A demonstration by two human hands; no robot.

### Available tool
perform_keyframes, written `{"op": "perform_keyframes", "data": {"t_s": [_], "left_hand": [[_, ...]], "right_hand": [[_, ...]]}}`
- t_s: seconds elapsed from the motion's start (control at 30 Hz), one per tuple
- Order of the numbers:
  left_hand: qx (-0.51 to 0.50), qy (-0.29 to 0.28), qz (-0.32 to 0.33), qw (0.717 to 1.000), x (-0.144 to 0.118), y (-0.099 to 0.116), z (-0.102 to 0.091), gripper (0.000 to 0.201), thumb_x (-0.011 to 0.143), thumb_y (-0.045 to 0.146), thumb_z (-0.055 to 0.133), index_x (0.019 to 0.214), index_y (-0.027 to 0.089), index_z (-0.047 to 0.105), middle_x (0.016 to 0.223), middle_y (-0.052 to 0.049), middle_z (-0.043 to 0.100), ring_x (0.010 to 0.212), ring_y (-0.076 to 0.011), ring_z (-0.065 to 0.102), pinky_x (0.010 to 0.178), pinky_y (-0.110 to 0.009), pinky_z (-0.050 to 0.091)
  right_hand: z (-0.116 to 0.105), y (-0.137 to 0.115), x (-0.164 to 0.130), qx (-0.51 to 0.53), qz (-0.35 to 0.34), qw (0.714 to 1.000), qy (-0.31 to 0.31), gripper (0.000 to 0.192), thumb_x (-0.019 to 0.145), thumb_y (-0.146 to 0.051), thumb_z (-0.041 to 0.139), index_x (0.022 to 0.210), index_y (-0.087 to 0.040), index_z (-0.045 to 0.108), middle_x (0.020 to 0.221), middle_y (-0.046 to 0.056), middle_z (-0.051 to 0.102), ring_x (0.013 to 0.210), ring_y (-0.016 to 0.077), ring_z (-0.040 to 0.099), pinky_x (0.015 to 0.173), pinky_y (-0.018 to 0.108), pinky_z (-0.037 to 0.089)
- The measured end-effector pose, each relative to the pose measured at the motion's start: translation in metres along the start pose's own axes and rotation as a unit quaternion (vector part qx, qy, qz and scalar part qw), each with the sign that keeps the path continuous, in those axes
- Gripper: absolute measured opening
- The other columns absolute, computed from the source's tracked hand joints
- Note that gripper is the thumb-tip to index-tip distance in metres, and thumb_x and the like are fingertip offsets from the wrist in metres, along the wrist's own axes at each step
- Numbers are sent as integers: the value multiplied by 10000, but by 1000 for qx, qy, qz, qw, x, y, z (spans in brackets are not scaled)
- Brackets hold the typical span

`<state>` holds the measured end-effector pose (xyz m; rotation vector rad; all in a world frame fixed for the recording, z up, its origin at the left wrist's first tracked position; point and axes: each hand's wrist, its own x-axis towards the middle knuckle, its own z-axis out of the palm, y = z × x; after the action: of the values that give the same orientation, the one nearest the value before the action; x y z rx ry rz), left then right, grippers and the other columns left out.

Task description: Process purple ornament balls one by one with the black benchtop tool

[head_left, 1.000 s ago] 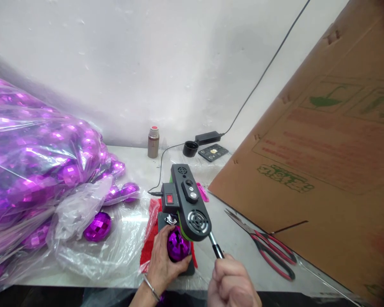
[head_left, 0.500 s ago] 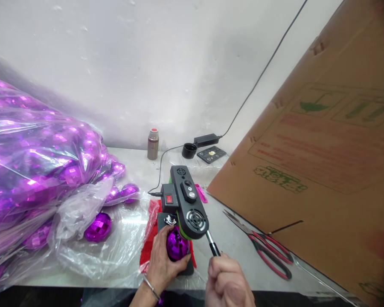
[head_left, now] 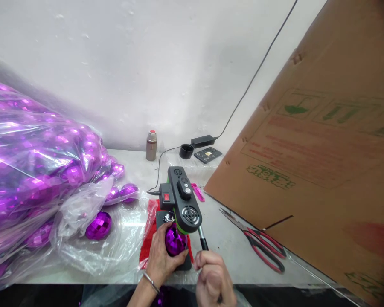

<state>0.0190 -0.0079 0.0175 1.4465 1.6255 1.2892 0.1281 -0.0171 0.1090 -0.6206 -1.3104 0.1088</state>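
My left hand (head_left: 164, 256) curls around a shiny purple faceted ball (head_left: 176, 241), a bauble by its look, with thumb and fingers on its sides. The ball sits under the front end of a black and green hand-press device (head_left: 184, 200), which has a red switch and round grilles. My right hand (head_left: 213, 275) is closed around the black-ended lever (head_left: 203, 242) at the device's right side. Beneath the device lies red cloth (head_left: 146, 247). Whatever the ball touches under the device's head is hidden.
Left, a clear plastic bag (head_left: 45, 170) bulges with purple baubles; one loose bauble (head_left: 98, 226) lies beside it. Red-handled scissors (head_left: 259, 243) rest near a large cardboard box (head_left: 294, 149) on the right. A bottle (head_left: 151, 146), black cup (head_left: 186, 151) and power adapter (head_left: 202, 141) stand behind.
The view has shifted slightly. My right hand and the lever sit a little further left, closer to the device. My left hand still holds the bauble in the same place.
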Motion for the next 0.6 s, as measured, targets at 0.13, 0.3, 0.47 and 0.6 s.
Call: {"op": "perform_keyframes", "data": {"t_s": [0.13, 0.3, 0.47, 0.6], "left_hand": [[3, -4, 6, 1000, 1, 2, 0, 729, 664, 358, 816, 1336, 147, 631, 1287, -196, 729, 1217, -418, 699, 1079, -665, 551], [12, -8, 12, 1000, 2, -1, -1, 735, 680, 320, 843, 1356, 155, 607, 1290, -187, 728, 1211, -405, 709, 1070, -646, 573], [75, 28, 139, 987, -45, -39, -8, 878, 776, 308, 880, 1529, 205, 440, 1441, -212, 650, 1313, -389, 678, 1067, -570, 609], [211, 64, 268, 938, -106, -69, -17, 824, 873, 227, 839, 1568, 365, 419, 1426, -145, 671, 1335, -353, 667, 1086, -526, 594]], "right_hand": [[3, -2, 2, 6, 1, 1000, 26, 464, 1117, -173, 414, 654, -194, 437, 627, -35, 461, 543, 91, 494, 447, 204, 397], [6, -23, 47, -5, 43, 999, 8, 437, 1077, -125, 494, 648, -184, 439, 571, -47, 404, 574, 85, 521, 461, 181, 345], [3, -29, 58, -12, 59, 998, -1, 400, 1049, -107, 554, 660, -179, 489, 598, -34, 448, 580, 94, 535, 482, 197, 362], [-2, -20, 39, -24, 42, 999, 7, 423, 1030, -101, 564, 626, -189, 473, 588, -22, 440, 569, 111, 525, 471, 218, 352]]}}
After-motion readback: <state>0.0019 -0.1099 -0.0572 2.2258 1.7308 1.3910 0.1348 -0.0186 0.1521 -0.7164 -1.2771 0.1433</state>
